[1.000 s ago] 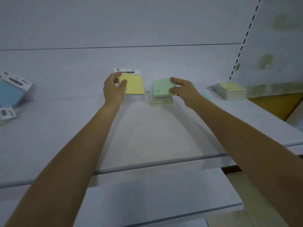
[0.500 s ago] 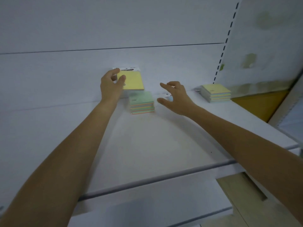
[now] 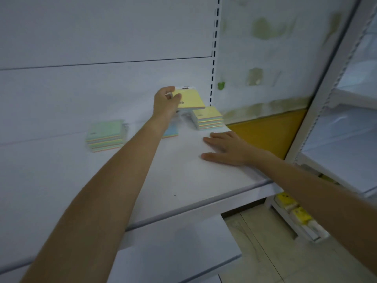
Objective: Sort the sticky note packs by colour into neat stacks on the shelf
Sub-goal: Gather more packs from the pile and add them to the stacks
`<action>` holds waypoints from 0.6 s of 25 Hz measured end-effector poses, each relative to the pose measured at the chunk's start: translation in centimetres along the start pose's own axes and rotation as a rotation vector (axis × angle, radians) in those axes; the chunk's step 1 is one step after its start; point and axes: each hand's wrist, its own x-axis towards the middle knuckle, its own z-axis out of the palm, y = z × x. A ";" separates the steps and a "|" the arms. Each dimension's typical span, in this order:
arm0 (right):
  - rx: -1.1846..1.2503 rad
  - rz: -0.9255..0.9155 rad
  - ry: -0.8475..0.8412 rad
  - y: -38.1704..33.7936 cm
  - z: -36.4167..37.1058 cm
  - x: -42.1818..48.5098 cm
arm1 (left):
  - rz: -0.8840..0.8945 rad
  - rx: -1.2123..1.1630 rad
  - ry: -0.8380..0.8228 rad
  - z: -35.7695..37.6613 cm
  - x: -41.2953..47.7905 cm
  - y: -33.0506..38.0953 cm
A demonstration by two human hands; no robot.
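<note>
Head view: left hand (image 3: 165, 103) pinching yellow pack (image 3: 190, 99) above yellow-topped stack (image 3: 207, 117) — right hand (image 3: 224, 148) spread flat on shelf (image 3: 183, 180).

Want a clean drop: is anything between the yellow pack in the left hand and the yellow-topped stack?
Nothing visible. The left hand holds the yellow pack just up-left of the yellow-topped stack; the right hand rests nearer.

The left forearm (image 3: 142, 160) hides most of a blue pack (image 3: 171, 131).

White shelf (image 3: 183, 180), three note stacks (image 3: 106, 135)
</note>
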 end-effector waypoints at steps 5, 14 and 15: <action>-0.044 -0.039 0.021 0.5 0.8 -0.1 | 0.011 0.150 -0.067 4.5 0.9 -0.5; -0.038 -0.090 0.071 0.6 1.0 0.1 | 0.043 0.676 -0.067 6.9 1.1 -2.1; -0.039 -0.092 0.073 0.6 1.0 0.1 | 0.068 0.729 -0.057 7.0 1.1 -2.2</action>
